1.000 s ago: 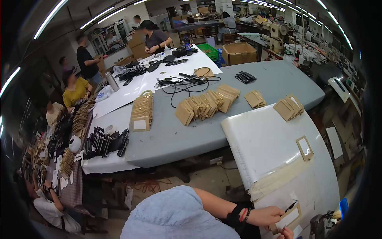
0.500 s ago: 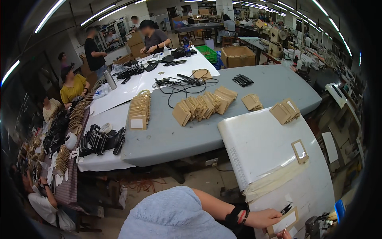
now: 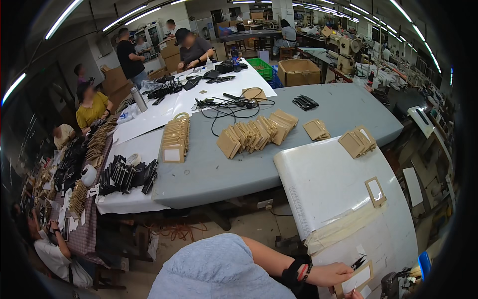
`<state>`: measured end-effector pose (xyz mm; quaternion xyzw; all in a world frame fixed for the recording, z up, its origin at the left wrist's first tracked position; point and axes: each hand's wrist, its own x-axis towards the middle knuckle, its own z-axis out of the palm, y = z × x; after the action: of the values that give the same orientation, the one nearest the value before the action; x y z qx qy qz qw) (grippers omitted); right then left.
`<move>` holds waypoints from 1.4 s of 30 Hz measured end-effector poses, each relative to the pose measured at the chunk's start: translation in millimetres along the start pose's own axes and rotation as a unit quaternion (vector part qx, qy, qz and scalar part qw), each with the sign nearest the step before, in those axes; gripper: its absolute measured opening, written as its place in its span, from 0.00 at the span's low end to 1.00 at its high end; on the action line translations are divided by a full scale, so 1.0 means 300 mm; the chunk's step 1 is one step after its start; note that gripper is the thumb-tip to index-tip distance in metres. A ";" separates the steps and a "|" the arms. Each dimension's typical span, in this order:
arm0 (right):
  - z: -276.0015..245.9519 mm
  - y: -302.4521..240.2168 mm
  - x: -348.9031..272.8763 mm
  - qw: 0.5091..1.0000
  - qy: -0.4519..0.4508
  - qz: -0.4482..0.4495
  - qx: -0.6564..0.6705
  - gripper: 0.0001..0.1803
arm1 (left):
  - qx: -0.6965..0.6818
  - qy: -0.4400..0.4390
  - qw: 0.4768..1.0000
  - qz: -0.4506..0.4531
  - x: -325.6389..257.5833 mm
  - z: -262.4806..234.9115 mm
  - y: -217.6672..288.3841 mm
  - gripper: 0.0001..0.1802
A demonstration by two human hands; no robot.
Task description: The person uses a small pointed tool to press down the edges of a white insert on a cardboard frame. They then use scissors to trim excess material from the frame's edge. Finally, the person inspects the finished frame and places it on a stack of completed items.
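My left hand, with a black wristband and bands on the wrist, reaches right over the white work board at the lower right. It grips a tan cardboard frame with a white window. Small black clippers sit at its fingertips, against the frame's upper edge. Only a sliver of my right hand shows at the bottom edge, just under the frame; what it holds is hidden. Another tan frame lies alone farther up the board.
A long grey table carries rows of tan frames, a stack, black cables and black parts. Several people work at the far and left tables. A blue-grey cloth fills the bottom middle.
The view has drifted slightly. My left hand keeps its grip on the tan frame at the lower right, and my right hand stays at the bottom edge.
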<state>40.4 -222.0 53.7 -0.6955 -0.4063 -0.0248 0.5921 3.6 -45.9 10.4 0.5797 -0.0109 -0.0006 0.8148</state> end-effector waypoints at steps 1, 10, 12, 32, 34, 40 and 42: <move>-0.002 -0.006 0.003 1.000 -0.006 -0.003 0.002 0.29 | 0.000 -0.001 1.000 0.002 0.001 0.001 -0.001 0.19; -0.001 -0.013 -0.002 1.000 -0.003 -0.012 -0.003 0.29 | 0.005 -0.002 1.000 0.004 -0.013 0.008 0.019 0.19; -0.004 -0.020 0.001 1.000 -0.012 -0.009 0.002 0.28 | -0.001 -0.003 1.000 0.006 -0.010 0.006 0.011 0.19; -0.018 -0.023 -0.004 1.000 -0.014 0.007 -0.024 0.28 | -0.042 -0.006 0.999 -0.008 0.008 0.008 -0.016 0.21; -0.017 -0.018 -0.005 1.000 -0.015 0.007 -0.024 0.28 | -0.039 -0.008 0.999 -0.004 0.003 0.009 -0.014 0.21; -0.007 -0.030 -0.015 0.999 0.001 0.017 -0.028 0.27 | -0.048 -0.021 0.999 0.003 -0.014 0.017 -0.001 0.20; -0.002 -0.021 -0.012 0.999 0.009 0.033 0.013 0.26 | 0.050 -0.007 0.999 0.018 -0.011 0.002 0.000 0.17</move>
<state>34.4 -224.6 57.1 -0.7003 -0.3781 -0.0058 0.6054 0.4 -46.4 10.4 0.6193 -0.0270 0.0104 0.7846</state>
